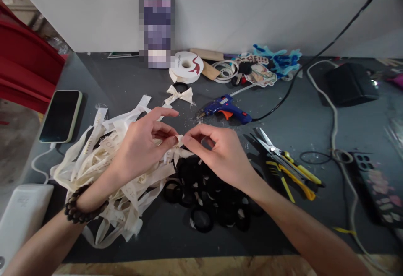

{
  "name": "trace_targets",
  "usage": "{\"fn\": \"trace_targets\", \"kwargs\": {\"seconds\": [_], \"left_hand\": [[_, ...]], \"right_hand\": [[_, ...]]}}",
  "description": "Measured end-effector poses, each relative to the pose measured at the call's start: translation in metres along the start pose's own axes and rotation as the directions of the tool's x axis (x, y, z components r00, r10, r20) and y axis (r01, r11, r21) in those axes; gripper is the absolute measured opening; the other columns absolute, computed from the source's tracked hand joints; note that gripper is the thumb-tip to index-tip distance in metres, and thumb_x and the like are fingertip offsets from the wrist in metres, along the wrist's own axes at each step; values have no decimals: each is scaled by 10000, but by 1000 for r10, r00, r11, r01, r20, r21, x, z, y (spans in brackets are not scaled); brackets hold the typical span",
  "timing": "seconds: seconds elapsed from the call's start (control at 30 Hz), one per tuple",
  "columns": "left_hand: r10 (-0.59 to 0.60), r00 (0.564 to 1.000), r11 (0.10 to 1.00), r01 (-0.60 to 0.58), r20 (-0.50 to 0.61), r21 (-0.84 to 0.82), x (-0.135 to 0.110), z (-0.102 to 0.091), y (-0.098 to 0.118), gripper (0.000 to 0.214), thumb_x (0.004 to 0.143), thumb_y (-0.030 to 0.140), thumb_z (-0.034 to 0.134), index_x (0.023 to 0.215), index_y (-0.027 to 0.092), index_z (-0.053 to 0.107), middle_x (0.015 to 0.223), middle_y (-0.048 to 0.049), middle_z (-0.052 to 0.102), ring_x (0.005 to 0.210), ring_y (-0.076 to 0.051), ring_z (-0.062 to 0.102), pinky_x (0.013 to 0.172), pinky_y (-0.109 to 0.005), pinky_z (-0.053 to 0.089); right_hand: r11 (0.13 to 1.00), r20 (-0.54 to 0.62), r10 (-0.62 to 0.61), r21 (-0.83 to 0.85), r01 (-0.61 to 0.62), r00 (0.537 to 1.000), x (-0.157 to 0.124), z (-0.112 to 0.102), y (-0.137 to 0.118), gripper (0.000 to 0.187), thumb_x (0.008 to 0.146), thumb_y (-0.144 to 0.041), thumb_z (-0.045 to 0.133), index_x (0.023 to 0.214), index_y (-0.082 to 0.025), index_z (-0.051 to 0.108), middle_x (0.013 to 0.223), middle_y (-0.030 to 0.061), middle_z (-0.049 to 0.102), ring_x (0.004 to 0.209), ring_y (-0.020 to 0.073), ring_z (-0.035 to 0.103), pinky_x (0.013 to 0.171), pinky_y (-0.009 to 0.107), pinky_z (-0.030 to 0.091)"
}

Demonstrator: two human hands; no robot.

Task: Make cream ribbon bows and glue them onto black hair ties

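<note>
1. Far left: white power bank (25, 219) is sitting near a phone (60, 116), cable running between, both on the dark surface (226, 244).
2. Cream ribbon heap (134, 194) is spreading under the left hand's wrist; strips are tangling, so lifting one at a time looks safest.
3. Left hand (141, 141): fingers closing narrow, thumb and a finger pinching a small ribbon piece (180, 139); index is sticking out free.
4. Ribbon bow (179, 95) on a black band is lying beyond the fingertips.
5. Ribbon piece is sitting between both hands, above the surface. Fingertips are covering part; can't tell the exact fold. My read: pinching close in and tensioning both sides evenly is best; squeezing hard risks creasing.
6. Black bands (217, 190) are piling below the right hand.
7. Right hand (225, 152): thumb and index narrowing onto the piece's right side.
8. Glue gun (227, 107) is lying just beyond; mind the nozzle, possibly hot.
9. Scissors (277, 154) are resting rightward.
</note>
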State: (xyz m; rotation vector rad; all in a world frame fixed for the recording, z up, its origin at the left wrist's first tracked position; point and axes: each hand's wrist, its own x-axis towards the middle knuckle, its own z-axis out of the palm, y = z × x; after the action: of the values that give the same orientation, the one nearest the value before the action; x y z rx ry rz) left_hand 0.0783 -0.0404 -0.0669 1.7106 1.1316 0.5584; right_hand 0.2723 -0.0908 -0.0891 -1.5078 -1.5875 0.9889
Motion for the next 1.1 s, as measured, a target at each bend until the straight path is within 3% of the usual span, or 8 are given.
{"fn": "trace_targets", "kwargs": {"seconds": [0.17,0.33,0.57,0.8,1.1], "left_hand": [[-22,1000,1000,22,-13,-17,1,0,-4,436,913,211,670,1339,212,581,962,-45,801,957,-222,787,845,-318,617],[-17,1000,999,18,25,-37,2,0,-3,530,923,244,681,1431,195,539,970,-46,808,904,-210,791,813,-303,626],[53,998,992,-51,-17,117,-2,3,2,668,861,168,670,1505,217,498,953,-24,804,933,-222,785,879,-336,630],[-5,1000,999,5,27,-34,0,-2,0,673,836,183,746,1472,204,524,950,-29,793,885,-200,779,854,-314,642],[17,1000,1000,-17,-3,-21,1,0,-2,620,841,211,776,1427,248,579,875,-4,778,805,-181,754,820,-312,623]], "right_hand": [[965,-145,-208,-192,179,967,-3,1,-2,102,935,-184,697,968,-254,764,971,2,787,775,156,690,744,284,525],[909,-135,-331,-311,277,934,-6,6,-1,216,954,-159,671,1097,-272,786,1075,23,812,943,191,752,853,315,561],[921,-139,-290,-309,237,947,-6,9,-3,232,933,-147,628,1007,-269,810,967,7,820,871,190,766,773,314,572],[932,-189,-274,-296,212,943,-6,9,-3,188,893,-116,661,917,-246,794,859,-13,803,752,155,737,720,272,552],[931,-149,-255,-305,201,956,-6,7,-1,130,901,-144,701,865,-248,770,841,-22,791,753,150,726,705,263,513]]}}
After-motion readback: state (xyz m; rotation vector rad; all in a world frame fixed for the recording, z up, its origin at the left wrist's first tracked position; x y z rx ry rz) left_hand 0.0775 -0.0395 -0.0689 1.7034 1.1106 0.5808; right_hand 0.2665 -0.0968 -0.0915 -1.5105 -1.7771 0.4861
